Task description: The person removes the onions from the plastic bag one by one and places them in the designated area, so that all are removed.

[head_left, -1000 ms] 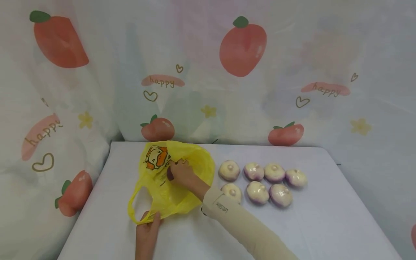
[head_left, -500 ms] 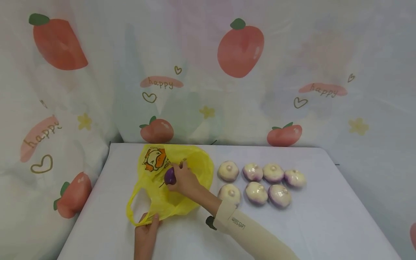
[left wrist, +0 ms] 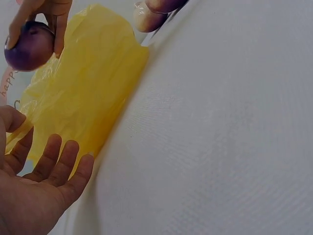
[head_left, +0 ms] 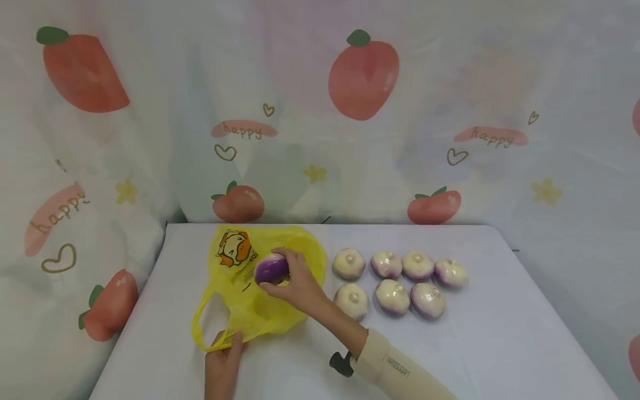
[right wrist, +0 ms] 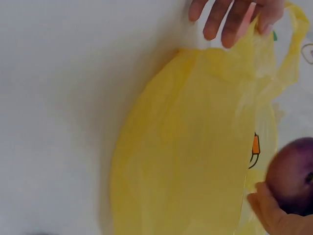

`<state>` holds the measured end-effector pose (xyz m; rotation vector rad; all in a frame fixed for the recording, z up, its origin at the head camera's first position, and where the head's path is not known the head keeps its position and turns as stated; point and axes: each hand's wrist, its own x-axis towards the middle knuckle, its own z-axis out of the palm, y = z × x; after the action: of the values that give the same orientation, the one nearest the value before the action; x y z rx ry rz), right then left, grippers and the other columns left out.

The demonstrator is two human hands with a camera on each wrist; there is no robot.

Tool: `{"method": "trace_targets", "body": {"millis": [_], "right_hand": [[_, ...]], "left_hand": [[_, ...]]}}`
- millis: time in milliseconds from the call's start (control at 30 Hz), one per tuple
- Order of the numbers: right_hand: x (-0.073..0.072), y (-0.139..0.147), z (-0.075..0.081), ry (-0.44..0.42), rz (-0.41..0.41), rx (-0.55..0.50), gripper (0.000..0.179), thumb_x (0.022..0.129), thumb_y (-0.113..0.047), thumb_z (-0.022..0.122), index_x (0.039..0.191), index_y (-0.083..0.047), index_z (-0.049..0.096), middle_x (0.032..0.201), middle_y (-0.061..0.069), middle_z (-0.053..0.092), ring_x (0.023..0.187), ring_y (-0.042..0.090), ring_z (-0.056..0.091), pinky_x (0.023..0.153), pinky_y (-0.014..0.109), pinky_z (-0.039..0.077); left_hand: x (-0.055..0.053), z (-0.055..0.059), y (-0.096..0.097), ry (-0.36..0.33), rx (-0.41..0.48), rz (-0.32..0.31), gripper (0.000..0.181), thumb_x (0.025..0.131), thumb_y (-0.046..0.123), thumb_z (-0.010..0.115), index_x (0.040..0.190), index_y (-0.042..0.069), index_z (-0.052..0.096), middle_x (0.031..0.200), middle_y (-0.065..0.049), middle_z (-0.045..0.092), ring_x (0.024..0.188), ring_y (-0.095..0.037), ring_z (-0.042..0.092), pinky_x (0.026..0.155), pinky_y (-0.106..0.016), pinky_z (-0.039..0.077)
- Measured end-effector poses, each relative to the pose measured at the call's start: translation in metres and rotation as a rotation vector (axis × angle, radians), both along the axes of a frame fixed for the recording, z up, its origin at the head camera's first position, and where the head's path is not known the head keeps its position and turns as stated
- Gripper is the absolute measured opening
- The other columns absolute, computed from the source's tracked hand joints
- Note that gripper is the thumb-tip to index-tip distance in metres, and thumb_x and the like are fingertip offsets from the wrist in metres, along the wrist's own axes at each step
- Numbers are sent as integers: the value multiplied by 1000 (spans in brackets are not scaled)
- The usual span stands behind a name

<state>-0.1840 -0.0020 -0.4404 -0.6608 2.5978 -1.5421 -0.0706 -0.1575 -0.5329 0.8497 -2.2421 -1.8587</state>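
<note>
My right hand [head_left: 301, 284] grips a purple and white turnip [head_left: 271, 269] above the opening of a yellow plastic bag [head_left: 245, 311]. In the left wrist view the turnip's dark purple side [left wrist: 30, 48] shows between the fingers and thumb. My left hand [head_left: 223, 355] pinches the bag's near edge by its handle loop, between thumb and forefinger. Its other fingers [left wrist: 61, 164] are spread and loosely bent beside the yellow plastic. A cartoon animal is printed on the bag. What lies deeper inside the bag is hidden.
Several whitish turnips [head_left: 392, 297] with purple undersides stand in two rows right of the bag on the white tabletop [head_left: 480, 344]. My right forearm [head_left: 345, 328] passes close to the nearest one. A fruit-patterned cloth [head_left: 320, 139] hangs behind.
My right hand has risen out of the bag's mouth with the turnip, bringing more of its purple side into view, and the forearm has moved right. The left hand keeps its pinch.
</note>
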Motion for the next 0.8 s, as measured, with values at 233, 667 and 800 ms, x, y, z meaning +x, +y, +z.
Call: {"method": "trace_targets", "body": {"millis": [233, 667, 800], "right_hand": [[11, 19, 5, -244, 101, -379, 63, 87, -21, 69, 141, -18, 34, 131, 10, 41, 102, 25, 57, 86, 30, 55], [18, 50, 12, -474, 73, -789, 47, 99, -18, 46, 138, -6, 24, 137, 24, 25, 112, 36, 50, 97, 42, 47], [22, 61, 8, -394, 56, -753, 46, 98, -14, 48, 138, -6, 26, 139, 20, 26, 115, 34, 47, 98, 39, 47]], "left_hand": [[1, -2, 0, 26, -5, 7, 31, 96, 26, 56, 104, -3, 57, 85, -8, 64, 74, -13, 59, 63, -14, 48], [3, 1, 2, 43, 13, 11, 28, 96, 23, 57, 103, -4, 57, 85, -11, 64, 73, -14, 60, 62, -14, 47], [2, 1, 1, 42, 16, 13, 28, 96, 23, 56, 103, -4, 57, 87, -10, 64, 75, -14, 60, 62, -15, 48]]}}
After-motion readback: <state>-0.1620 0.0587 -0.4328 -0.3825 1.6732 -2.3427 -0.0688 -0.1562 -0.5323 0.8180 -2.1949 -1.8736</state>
